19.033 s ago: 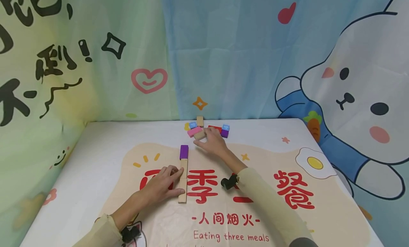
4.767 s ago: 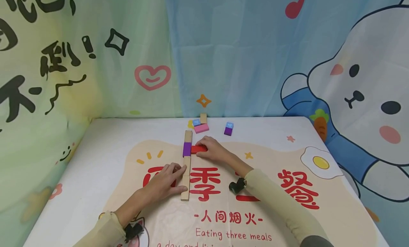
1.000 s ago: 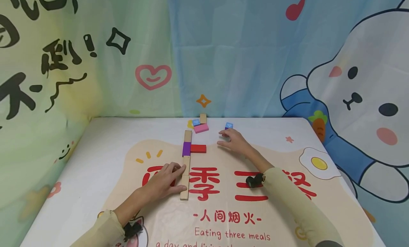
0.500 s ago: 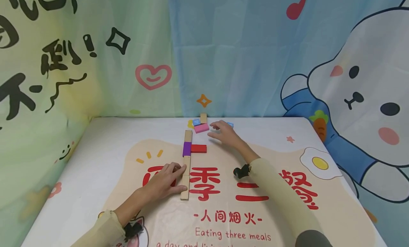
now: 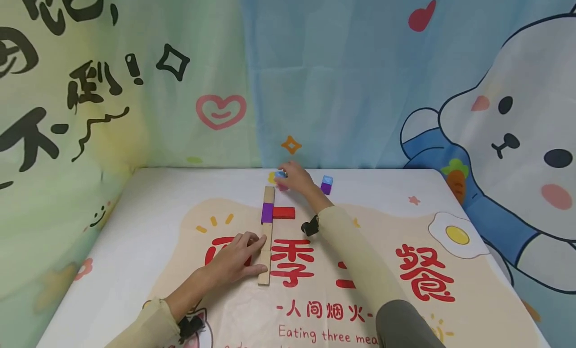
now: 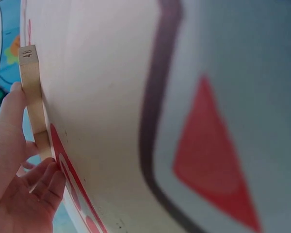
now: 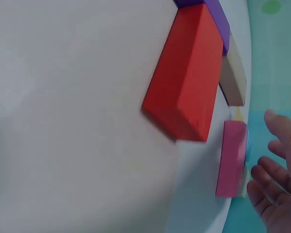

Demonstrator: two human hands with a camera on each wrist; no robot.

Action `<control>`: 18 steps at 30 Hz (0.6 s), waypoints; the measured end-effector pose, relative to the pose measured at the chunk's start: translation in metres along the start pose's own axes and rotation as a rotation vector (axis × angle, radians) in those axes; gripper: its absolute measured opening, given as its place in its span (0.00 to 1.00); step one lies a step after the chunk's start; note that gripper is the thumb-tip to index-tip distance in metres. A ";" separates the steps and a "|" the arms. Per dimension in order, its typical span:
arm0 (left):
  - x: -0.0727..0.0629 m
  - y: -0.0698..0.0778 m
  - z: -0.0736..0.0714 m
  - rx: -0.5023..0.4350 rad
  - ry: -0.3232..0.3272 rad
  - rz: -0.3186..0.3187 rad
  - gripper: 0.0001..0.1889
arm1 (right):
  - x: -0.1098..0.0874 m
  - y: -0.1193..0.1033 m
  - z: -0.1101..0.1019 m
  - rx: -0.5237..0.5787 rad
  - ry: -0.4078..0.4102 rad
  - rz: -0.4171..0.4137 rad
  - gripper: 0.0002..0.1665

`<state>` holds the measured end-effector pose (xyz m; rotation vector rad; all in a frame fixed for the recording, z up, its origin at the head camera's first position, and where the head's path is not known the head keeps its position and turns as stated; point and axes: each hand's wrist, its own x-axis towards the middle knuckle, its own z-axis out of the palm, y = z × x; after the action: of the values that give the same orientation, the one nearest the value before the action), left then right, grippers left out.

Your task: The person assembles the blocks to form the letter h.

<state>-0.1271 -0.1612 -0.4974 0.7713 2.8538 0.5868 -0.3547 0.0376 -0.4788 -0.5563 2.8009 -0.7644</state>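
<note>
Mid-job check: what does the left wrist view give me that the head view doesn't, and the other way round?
Only the left wrist view shows the number 48, legible on an end of a plain wooden block. Only the head view shows the red block and the purple block it sits beside. Both show the left hand touching the plain wood, where two blocks lie end to end.

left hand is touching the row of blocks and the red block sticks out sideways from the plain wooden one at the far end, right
Not quite: in the head view the red block sticks out sideways from the purple block in the row, which the left hand does touch.
</note>
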 end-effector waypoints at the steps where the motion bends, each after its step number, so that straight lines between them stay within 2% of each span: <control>1: 0.000 0.000 0.001 -0.001 -0.003 0.000 0.41 | 0.001 -0.002 0.001 -0.021 -0.008 0.015 0.27; 13: 0.000 -0.002 0.001 -0.003 0.005 0.008 0.42 | 0.010 -0.017 0.007 -0.168 0.028 0.097 0.19; 18: -0.001 -0.002 0.002 -0.004 0.003 0.003 0.42 | 0.014 -0.020 0.011 -0.243 0.017 0.117 0.15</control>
<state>-0.1273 -0.1627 -0.4997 0.7753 2.8537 0.5944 -0.3584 0.0115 -0.4786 -0.4187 2.9314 -0.4112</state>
